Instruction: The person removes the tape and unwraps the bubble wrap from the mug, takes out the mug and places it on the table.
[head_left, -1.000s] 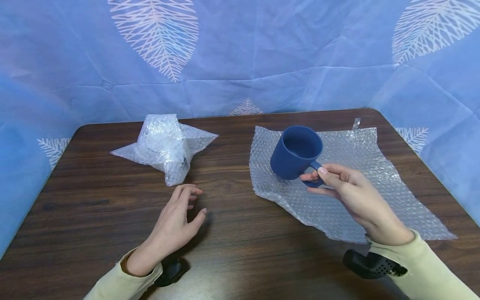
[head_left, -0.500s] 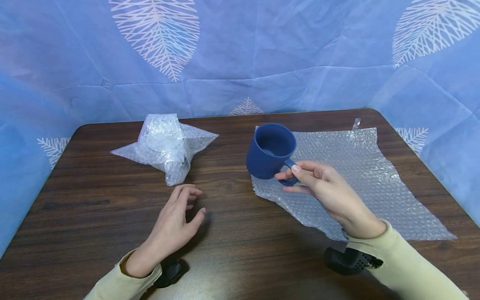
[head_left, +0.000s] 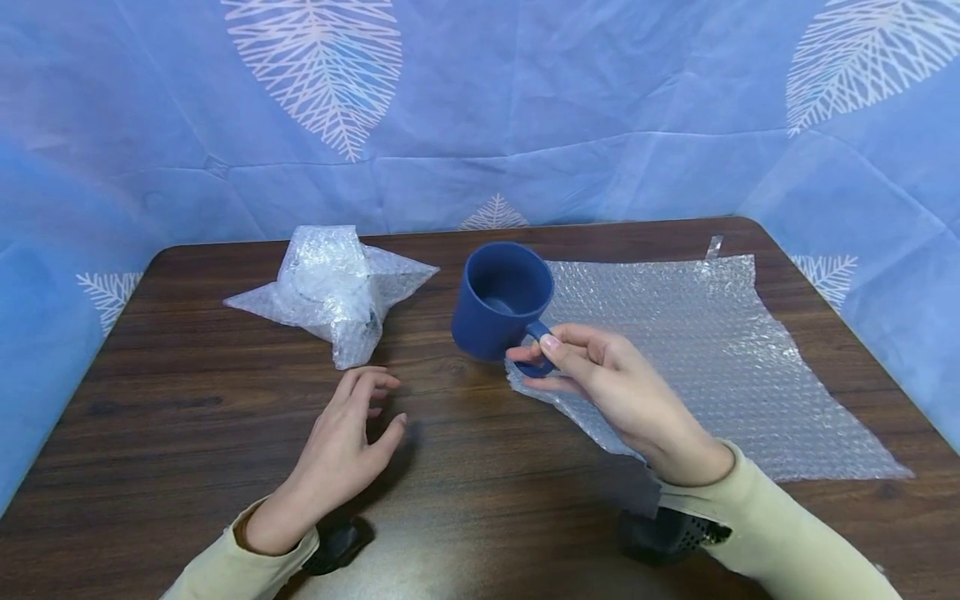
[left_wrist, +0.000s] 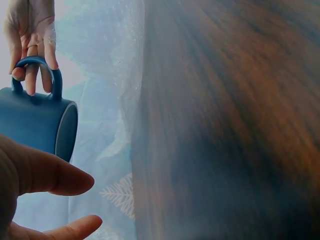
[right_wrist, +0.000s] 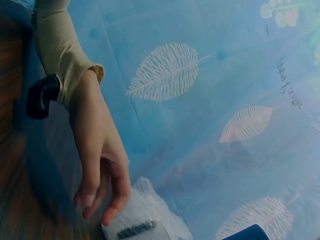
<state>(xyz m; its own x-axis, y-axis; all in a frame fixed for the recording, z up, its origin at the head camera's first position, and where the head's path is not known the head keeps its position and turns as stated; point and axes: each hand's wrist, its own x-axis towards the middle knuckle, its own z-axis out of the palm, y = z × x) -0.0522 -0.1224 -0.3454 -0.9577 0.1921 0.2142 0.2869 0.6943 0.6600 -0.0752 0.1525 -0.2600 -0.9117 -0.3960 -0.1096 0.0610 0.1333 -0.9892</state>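
Note:
A blue mug [head_left: 487, 321] is held by its handle in my right hand [head_left: 618, 387], thumb on top and fingers through and under the loop. It hangs above the table beside the left edge of a flat bubble wrap sheet [head_left: 697, 358], its mouth tipped toward me. In the left wrist view the mug [left_wrist: 30, 117] appears sideways, with the right hand's fingers around its handle. My left hand [head_left: 341, 433] is low over the table with relaxed, loosely bent fingers and nothing in them. Just beyond its fingertips lies a bubble-wrapped bundle [head_left: 326, 287]; its contents are hidden.
The dark wooden table [head_left: 465, 500] has rounded far corners. Blue cloth [head_left: 562, 100] with white leaf prints hangs around its back and sides. A small strip of clear tape [head_left: 713, 247] sticks out at the sheet's far edge.
My right hand has carried the mug leftward, from over the bubble wrap sheet to beside its left edge. The left hand and the wrapped bundle have stayed nearly still.

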